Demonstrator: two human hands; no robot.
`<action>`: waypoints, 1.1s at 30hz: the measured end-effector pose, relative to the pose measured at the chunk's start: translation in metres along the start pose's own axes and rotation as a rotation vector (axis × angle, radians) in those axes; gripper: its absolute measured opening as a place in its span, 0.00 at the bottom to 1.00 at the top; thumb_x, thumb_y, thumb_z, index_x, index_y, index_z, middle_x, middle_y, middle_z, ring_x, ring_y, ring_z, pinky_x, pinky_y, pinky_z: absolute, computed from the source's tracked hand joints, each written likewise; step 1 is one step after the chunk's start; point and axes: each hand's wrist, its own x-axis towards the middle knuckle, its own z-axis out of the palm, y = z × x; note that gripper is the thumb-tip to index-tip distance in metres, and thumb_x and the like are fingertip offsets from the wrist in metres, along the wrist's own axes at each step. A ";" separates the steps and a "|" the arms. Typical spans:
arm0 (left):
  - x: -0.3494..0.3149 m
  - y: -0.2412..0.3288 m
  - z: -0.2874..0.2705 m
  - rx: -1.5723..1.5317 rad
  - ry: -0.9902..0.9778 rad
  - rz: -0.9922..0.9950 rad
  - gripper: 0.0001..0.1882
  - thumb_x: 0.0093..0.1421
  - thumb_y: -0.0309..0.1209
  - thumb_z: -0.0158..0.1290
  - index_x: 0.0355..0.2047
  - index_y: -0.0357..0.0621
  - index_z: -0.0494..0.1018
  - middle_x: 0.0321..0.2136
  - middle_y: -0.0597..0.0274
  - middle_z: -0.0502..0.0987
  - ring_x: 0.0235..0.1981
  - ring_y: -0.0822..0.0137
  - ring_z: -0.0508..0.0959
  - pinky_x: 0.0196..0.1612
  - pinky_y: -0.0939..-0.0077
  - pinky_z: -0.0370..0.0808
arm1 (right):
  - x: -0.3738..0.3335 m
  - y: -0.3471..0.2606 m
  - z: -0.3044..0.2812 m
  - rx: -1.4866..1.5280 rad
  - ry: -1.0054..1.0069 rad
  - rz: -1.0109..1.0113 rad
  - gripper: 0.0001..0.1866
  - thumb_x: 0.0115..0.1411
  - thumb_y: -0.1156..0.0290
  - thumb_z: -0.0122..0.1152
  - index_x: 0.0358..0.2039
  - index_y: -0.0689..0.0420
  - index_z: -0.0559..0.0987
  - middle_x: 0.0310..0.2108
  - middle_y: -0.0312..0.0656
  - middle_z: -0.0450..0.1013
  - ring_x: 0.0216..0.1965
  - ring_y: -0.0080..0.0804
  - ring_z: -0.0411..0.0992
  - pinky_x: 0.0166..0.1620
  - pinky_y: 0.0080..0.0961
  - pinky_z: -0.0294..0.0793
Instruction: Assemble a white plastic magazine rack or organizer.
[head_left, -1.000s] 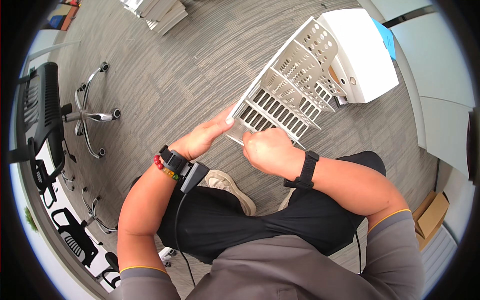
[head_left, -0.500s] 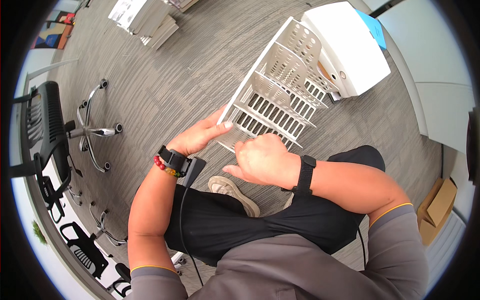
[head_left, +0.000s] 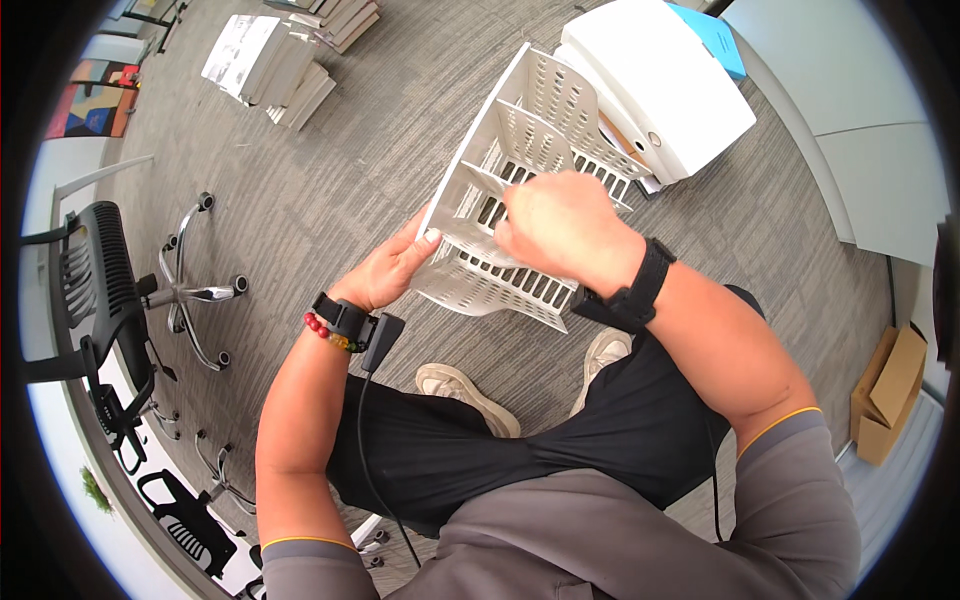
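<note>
Right hand [head_left: 565, 228] now farther along the white slotted rack [head_left: 486, 178].

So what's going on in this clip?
A person is handling a white rack with perforated dividers. The left hand grips its left edge, thumb on top. The right hand is curled at the dividers; its fingertips are hidden. A white file box is by the rack's far end, with stacked books farther left.

The rack [head_left: 535, 140] lies right of the chair [head_left: 110, 265].
</note>
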 end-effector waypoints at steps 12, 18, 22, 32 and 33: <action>0.042 0.033 -0.003 -0.067 0.185 0.016 0.34 0.76 0.53 0.40 0.70 0.39 0.63 0.65 0.54 0.70 0.66 0.64 0.68 0.68 0.68 0.61 | 0.019 0.041 0.034 0.003 0.161 -0.008 0.12 0.63 0.63 0.59 0.32 0.59 0.81 0.28 0.49 0.80 0.32 0.53 0.80 0.37 0.47 0.80; 0.062 0.030 -0.001 0.165 0.244 -0.123 0.34 0.76 0.54 0.39 0.61 0.35 0.72 0.55 0.54 0.78 0.57 0.63 0.75 0.62 0.68 0.68 | 0.015 0.043 0.039 -0.007 0.250 -0.003 0.11 0.63 0.65 0.57 0.28 0.56 0.81 0.26 0.46 0.80 0.31 0.50 0.80 0.34 0.46 0.80; 0.063 0.017 -0.008 0.285 0.267 -0.001 0.34 0.76 0.55 0.38 0.56 0.32 0.74 0.46 0.49 0.82 0.50 0.61 0.78 0.57 0.66 0.71 | 0.019 0.039 0.036 -0.011 0.230 -0.035 0.09 0.61 0.67 0.56 0.27 0.57 0.80 0.26 0.47 0.79 0.30 0.50 0.80 0.33 0.46 0.80; 0.058 0.038 0.003 0.412 0.328 -0.076 0.34 0.75 0.56 0.38 0.57 0.34 0.74 0.48 0.39 0.81 0.55 0.47 0.79 0.59 0.60 0.72 | 0.009 0.064 0.049 -0.098 0.033 0.018 0.08 0.53 0.69 0.60 0.25 0.59 0.83 0.26 0.49 0.80 0.31 0.50 0.81 0.34 0.46 0.81; 0.055 0.034 0.000 0.431 0.317 -0.116 0.34 0.75 0.56 0.38 0.57 0.35 0.74 0.49 0.39 0.81 0.55 0.47 0.79 0.59 0.60 0.72 | 0.007 0.064 0.046 -0.129 -0.042 0.033 0.07 0.50 0.71 0.61 0.24 0.59 0.84 0.27 0.49 0.81 0.30 0.48 0.82 0.32 0.44 0.81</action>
